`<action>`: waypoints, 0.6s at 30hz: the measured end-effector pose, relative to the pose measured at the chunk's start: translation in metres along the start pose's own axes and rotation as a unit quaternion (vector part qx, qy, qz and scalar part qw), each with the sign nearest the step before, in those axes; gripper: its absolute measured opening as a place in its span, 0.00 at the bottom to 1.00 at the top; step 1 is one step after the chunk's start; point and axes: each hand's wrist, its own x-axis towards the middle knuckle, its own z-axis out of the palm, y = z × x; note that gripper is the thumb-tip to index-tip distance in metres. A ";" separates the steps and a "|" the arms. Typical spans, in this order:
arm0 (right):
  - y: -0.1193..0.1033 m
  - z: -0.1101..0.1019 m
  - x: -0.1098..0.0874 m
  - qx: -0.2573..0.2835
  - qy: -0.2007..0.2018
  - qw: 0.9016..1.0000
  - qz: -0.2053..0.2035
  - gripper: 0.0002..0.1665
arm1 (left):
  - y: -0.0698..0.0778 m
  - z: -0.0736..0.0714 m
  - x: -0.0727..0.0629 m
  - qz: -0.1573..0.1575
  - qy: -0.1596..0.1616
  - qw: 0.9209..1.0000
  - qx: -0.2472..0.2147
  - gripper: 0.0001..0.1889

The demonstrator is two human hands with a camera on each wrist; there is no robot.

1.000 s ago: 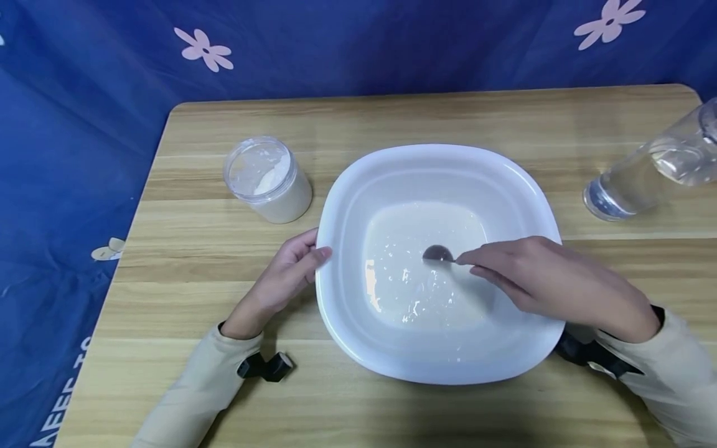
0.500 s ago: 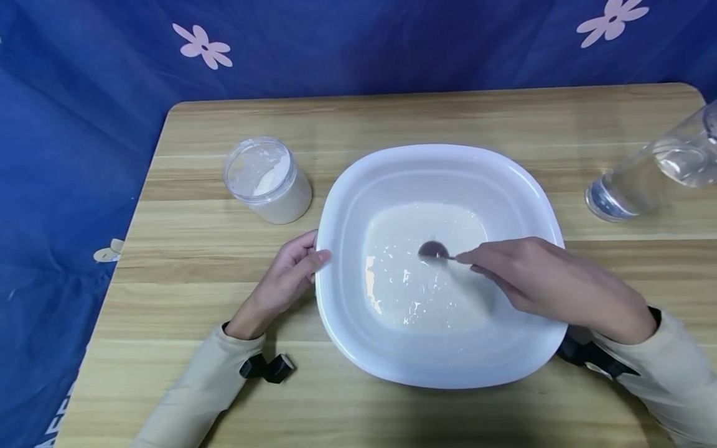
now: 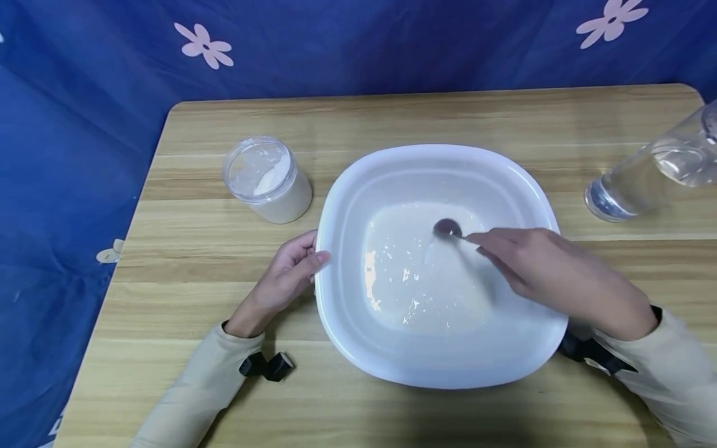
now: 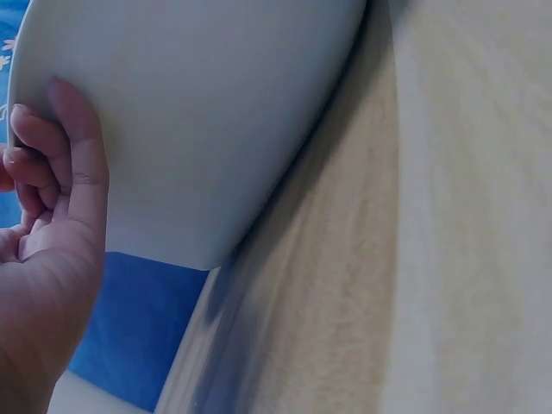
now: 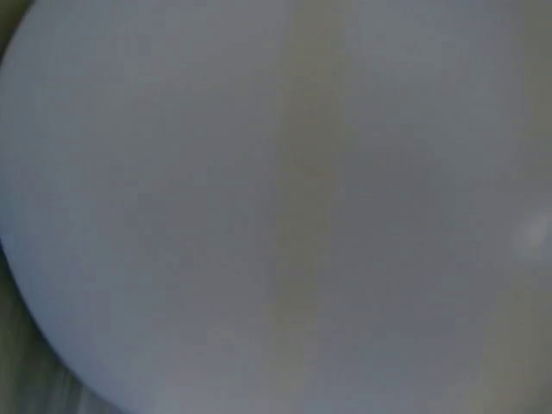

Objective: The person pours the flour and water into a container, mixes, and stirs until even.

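A white basin (image 3: 437, 367) stands on the table with a milky white liquid (image 3: 414, 274) in its bottom. My left hand (image 3: 282, 274) grips the basin's left rim, thumb on top; in the left wrist view the fingers (image 4: 84, 172) lie under the rim against the outer wall. Over the basin, my right hand (image 3: 551, 274) pinches a metal spoon (image 3: 447, 228) by its handle. The spoon's bowl is at the liquid, right of the basin's middle; how deep it dips I cannot tell. In the right wrist view only the blurred basin wall (image 5: 172, 207) shows.
An open clear jar (image 3: 274, 186) of white powder stands left of the basin's far side. At the right edge is a clear container (image 3: 644, 174) with water in it. A blue curtain (image 3: 392, 43) hangs behind the wooden table (image 3: 185, 298).
The spoon shifted slightly left, then moved away from me and to the right, along with my right hand. My left hand keeps its hold on the rim.
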 end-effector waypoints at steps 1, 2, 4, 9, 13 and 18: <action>-0.001 0.001 0.000 0.010 -0.010 1.000 -0.007 0.22 | 0.000 0.000 0.000 -0.002 0.002 1.000 0.001 0.14; -0.003 0.001 0.000 0.021 -0.015 1.000 -0.014 0.22 | 0.000 0.000 0.000 -0.003 0.004 1.000 0.002 0.14; -0.004 0.001 -0.001 0.031 -0.004 0.999 -0.025 0.18 | 0.000 0.000 0.000 -0.008 0.006 1.000 0.003 0.13; -0.002 0.002 0.001 -0.001 0.036 0.999 -0.013 0.13 | 0.001 0.000 -0.001 -0.017 0.013 1.000 0.010 0.12; -0.005 0.004 0.001 0.010 0.011 1.000 -0.012 0.14 | 0.001 0.001 -0.001 -0.022 0.018 1.000 0.012 0.12; -0.006 0.000 0.001 0.047 0.014 0.998 -0.033 0.14 | 0.001 0.002 -0.001 -0.023 0.023 0.999 0.018 0.12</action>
